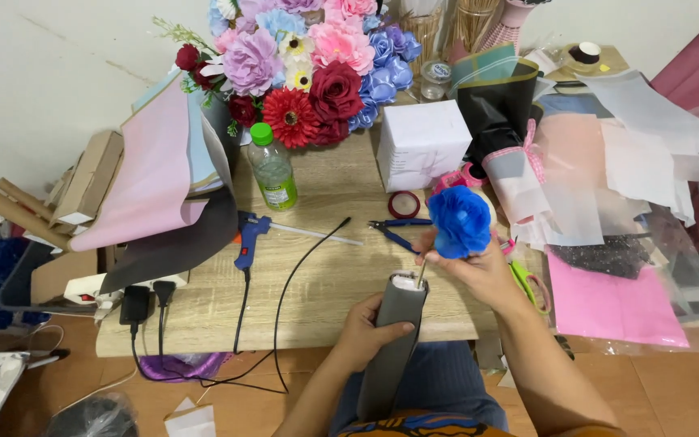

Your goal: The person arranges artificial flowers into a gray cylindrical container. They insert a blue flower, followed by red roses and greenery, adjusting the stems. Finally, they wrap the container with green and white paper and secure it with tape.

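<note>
Just above the near edge of the wooden table [325,299], the left hand [363,330] is closed around a grey wrapped tube [394,340], while the right hand [479,271] pinches a blue paper flower [459,220] by its stem over the tube's open top. The stem looks only partly inserted. Beyond the tube lie a blue glue gun [248,236], pliers [394,231], a green-capped bottle [273,170], a white box [422,144] and an artificial bouquet [309,73]; wrapping sheets [608,162] crowd the table's right against a pale wall.

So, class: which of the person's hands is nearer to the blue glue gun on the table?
Left. The left hand grips the grey tube, right of and below the glue gun. The right hand, holding the blue flower, is farther right.
</note>
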